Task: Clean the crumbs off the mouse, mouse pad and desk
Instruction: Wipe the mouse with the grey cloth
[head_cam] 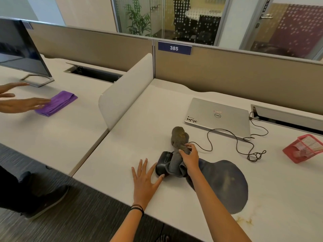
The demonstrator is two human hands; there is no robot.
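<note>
Mouse (162, 163) sits just below frame centre on the desk (139, 128). Mouse pad (227, 182) lies at its 4 o'clock, partly under the right forearm.

Right hand (190, 158): fingers curled round a grey cloth (178, 137), gripping it mid-length. The lower end drapes over the mouse's right side; the upper end sticks out toward 12 o'clock.

Left hand (145, 179): flat on the desk at the mouse's 8 o'clock, fingers straight and spread, holding nothing, thumb tip at the mouse's near edge.

Handling, as a guess:
- Mouse is light, hard and smooth, so it will skid under wiping. Brace it at the sides; its cable (236, 142) runs to 2 o'clock and may tug.
- Cloth is soft and limp, so bunch it in the palm.
- Pad is thin and floppy. Pin one edge, or lift it by the rim.

Crumbs are too small to make out.

Laptop (218, 116) is closed, at 1 o'clock. Red basket (304, 147) is at 3 o'clock. Purple cloth (57, 103) is on the next desk at 10 o'clock, with another person's hand (22, 104) touching it.
</note>
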